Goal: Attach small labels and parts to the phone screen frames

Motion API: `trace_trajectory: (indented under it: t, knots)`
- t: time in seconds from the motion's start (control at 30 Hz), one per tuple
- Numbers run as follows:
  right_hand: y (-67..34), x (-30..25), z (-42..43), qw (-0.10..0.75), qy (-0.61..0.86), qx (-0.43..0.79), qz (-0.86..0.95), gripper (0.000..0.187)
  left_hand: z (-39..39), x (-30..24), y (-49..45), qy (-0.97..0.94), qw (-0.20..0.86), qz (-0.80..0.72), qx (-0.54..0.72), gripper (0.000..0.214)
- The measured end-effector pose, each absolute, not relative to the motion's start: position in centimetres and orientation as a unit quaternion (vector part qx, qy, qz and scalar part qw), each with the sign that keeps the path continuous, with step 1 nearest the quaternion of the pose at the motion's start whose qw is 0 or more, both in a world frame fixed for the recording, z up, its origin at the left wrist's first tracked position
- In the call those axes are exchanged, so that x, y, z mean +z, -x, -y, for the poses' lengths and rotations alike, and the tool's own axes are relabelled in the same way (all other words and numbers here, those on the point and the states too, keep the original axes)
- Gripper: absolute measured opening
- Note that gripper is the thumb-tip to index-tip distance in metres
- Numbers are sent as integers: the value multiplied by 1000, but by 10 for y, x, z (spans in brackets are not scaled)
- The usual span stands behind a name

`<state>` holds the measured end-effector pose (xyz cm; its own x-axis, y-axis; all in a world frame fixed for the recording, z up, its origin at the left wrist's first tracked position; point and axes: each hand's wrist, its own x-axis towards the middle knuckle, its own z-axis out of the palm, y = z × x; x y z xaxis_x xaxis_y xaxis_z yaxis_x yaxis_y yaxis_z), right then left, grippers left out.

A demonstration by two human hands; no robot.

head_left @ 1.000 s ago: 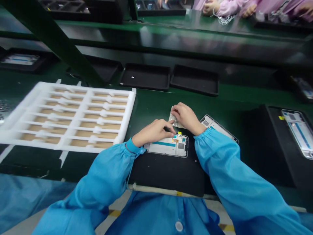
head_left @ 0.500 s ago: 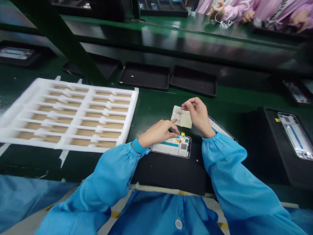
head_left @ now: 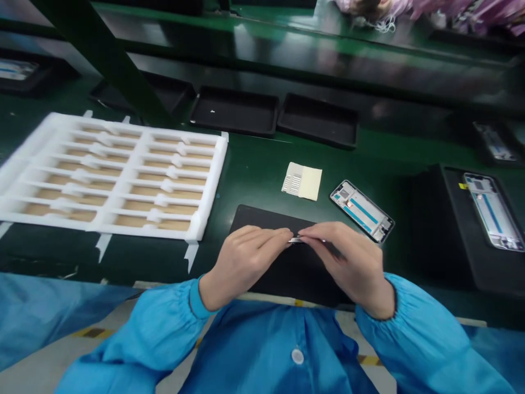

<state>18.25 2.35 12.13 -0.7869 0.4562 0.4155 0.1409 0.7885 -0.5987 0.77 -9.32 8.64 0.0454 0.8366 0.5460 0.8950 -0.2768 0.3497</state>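
My left hand (head_left: 251, 256) and my right hand (head_left: 348, 261) meet over the black mat (head_left: 268, 216). Their fingers are closed on a phone frame (head_left: 296, 239) between them. It is turned edge-on, so just a thin bright rim shows; its face is hidden. The right thumb and forefinger pinch at that rim, and any small piece there is too tiny to make out. Beyond the hands lies a pale sheet (head_left: 309, 183) with several thin silvery strips on its left part. A second phone frame (head_left: 363, 210) with blue strips rests beside the right hand.
A white foam tray (head_left: 137, 183) with slots stands at the left. Black trays (head_left: 235, 111) line the back, below a slanted green post (head_left: 110, 65). On the right, another phone frame (head_left: 494, 213) sits on a black block (head_left: 459, 230). People in pink sleeves are across the bench.
The phone frame, flat on the mat before, is now tilted edge-on between both hands. My right hand has come down from the pale sheet to the frame. The view has shifted slightly.
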Motion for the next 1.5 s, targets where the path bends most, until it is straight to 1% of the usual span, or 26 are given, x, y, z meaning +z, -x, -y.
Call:
trace_trajectory:
  t: [0.13,0.3,0.37,0.5,0.7,0.83,0.93,1.0,1.13,1.2,1.33,1.4,1.47,1.5]
  knots:
    - [-185,123,-20,192,127,218,948,26,105,82,-6,705,41,616,-349,20]
    - [-179,134,-18,127,111,188,968,17,107,77,-7,690,39,620,-370,15]
    - [-174,140,-16,109,110,173,973,16,107,78,-8,687,41,620,-376,13]
    - [-165,151,-9,86,108,125,983,18,106,82,-8,690,44,612,-385,12]
    - [-158,159,-4,56,89,73,992,28,105,81,-8,688,56,605,-397,10]
    - [-167,149,0,93,100,84,987,24,106,78,-8,690,59,602,-397,12]
    - [-180,136,4,154,137,77,975,33,108,76,-7,697,50,602,-386,15]
    - [-188,126,7,181,146,56,971,33,110,76,-6,704,44,600,-378,16]
    - [-194,111,12,183,112,7,977,36,111,78,-7,712,35,598,-367,15]
    - [-194,109,12,203,111,0,973,38,111,81,-8,717,21,605,-347,17]
    - [-199,120,5,312,178,99,928,38,118,98,-1,722,-31,624,-298,28]
    - [-205,124,0,362,239,142,890,39,128,114,14,713,-69,631,-297,27]
    - [-212,121,-7,384,295,165,859,35,144,134,41,687,-101,654,-302,22]
    - [-215,117,-11,380,317,174,851,31,154,145,57,667,-109,673,-302,21]
